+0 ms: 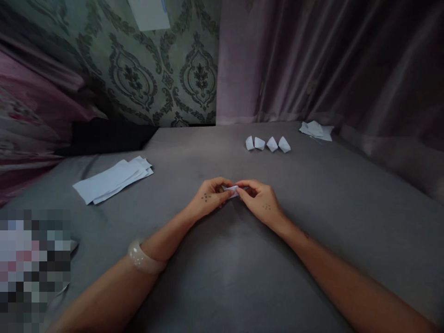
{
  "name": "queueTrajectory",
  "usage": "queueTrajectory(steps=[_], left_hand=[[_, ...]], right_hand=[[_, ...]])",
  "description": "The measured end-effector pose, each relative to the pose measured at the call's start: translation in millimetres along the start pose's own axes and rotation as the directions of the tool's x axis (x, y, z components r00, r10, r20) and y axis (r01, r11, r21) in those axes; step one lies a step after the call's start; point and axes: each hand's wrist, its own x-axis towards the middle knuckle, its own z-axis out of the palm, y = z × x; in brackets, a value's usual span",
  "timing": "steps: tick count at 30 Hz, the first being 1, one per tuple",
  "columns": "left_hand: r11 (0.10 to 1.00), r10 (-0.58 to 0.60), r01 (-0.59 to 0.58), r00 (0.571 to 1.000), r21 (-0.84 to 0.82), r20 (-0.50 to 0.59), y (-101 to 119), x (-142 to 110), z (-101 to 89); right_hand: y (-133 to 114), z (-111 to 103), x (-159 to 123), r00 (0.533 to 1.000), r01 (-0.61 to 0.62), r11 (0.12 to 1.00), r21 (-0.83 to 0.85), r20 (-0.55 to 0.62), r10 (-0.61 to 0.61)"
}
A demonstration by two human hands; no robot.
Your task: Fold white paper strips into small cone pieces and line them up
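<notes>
A small folded piece of white paper (pixel 231 189) is pinched between both hands at the middle of the view. My left hand (pixel 211 194) grips its left end between thumb and fingers. On the opposite end, the thumb and fingers of my right hand (pixel 259 198) are closed too. Fingers cover much of the paper, so its full shape is hidden. Farther back, slightly right, several folded white paper shapes (pixel 272 144) stand in a row on the grey sheet (pixel 222 259), apart from my hands.
Flat white paper strips (pixel 114 179) lie stacked at the left. A loose pile of white paper (pixel 316 130) sits at the far right. Dark cloth (pixel 111 135) lies at the back left. Patterned wall (pixel 166 69) and purple curtains (pixel 277 60) border the far side.
</notes>
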Motion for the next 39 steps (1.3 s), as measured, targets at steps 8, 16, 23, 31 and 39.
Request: queueTrajectory(steps=[8,16,23,31,39], left_hand=[[0.996,-0.021,0.029,0.995,-0.081,0.093,4,-2,-0.5],[0.994,-0.025,0.041,0.986,-0.100,0.164,8,-3,0.8],[0.993,-0.012,0.036,0.979,-0.116,0.201,10,-3,-2.1],[0.995,0.034,-0.008,0.966,-0.102,0.255,4,2,-11.6],[0.992,0.123,-0.128,0.952,0.003,0.280,3,4,-26.2]], right_hand=[[5,2,1,0.990,-0.136,0.977,0.164,0.047,0.130],[3,2,0,0.986,-0.164,0.969,0.183,0.042,0.158],[0,1,1,0.990,-0.139,0.975,0.175,0.053,0.132],[3,-2,3,0.994,-0.110,0.980,0.164,0.039,0.105],[9,-4,4,0.994,-0.104,0.980,0.169,0.047,0.097]])
